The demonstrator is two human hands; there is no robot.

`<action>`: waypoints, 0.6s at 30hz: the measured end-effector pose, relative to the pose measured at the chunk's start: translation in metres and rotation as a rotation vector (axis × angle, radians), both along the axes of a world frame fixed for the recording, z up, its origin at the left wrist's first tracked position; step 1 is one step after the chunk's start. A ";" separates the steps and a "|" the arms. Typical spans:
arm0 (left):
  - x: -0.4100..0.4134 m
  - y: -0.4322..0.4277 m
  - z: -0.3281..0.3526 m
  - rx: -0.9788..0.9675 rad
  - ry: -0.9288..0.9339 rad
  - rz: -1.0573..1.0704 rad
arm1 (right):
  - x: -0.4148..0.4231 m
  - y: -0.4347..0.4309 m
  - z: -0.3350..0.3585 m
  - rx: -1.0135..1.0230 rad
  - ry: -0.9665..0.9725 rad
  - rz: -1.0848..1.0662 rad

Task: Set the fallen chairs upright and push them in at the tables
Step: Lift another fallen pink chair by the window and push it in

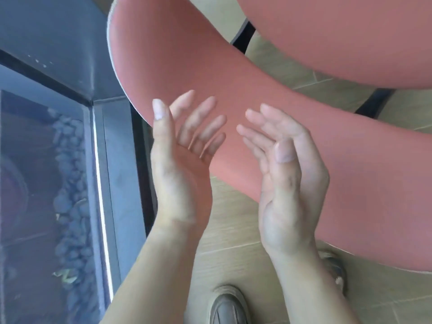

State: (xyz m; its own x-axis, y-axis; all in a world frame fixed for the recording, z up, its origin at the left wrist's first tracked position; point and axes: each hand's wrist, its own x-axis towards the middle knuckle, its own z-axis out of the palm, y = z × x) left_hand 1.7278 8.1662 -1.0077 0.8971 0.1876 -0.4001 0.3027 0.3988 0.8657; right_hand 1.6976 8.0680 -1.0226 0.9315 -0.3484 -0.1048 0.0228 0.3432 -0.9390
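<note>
Curved chair back (pixel 210 78) blocks ahead, dark glass frame (pixel 117 141) close on left, open floor (pixel 233 230) beneath.

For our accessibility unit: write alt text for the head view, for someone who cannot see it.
Both open, palms facing, the left hand and right hand hover before a curved terracotta chair back. At left, pebbles behind glass; below, tiled floor.

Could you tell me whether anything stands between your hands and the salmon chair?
Nothing visible does: the left hand and right hand are open right in front of the chair's curved backrest, with no object between.
</note>
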 end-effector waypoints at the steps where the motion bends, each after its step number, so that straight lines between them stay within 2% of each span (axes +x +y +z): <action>1: -0.002 0.000 -0.023 -0.045 0.058 0.042 | -0.003 0.007 -0.023 0.004 0.026 -0.015; 4: -0.007 0.002 -0.088 -0.160 0.189 0.175 | -0.011 0.021 -0.090 0.079 0.130 -0.074; 9: -0.006 0.008 -0.163 -0.168 0.411 0.383 | -0.027 0.042 -0.163 0.326 0.390 -0.161; 14: -0.005 -0.002 -0.201 -0.105 0.540 0.432 | -0.052 0.048 -0.196 0.622 0.721 -0.340; 18: -0.002 -0.013 -0.205 -0.146 0.535 0.382 | -0.044 0.048 -0.193 0.766 0.812 -0.451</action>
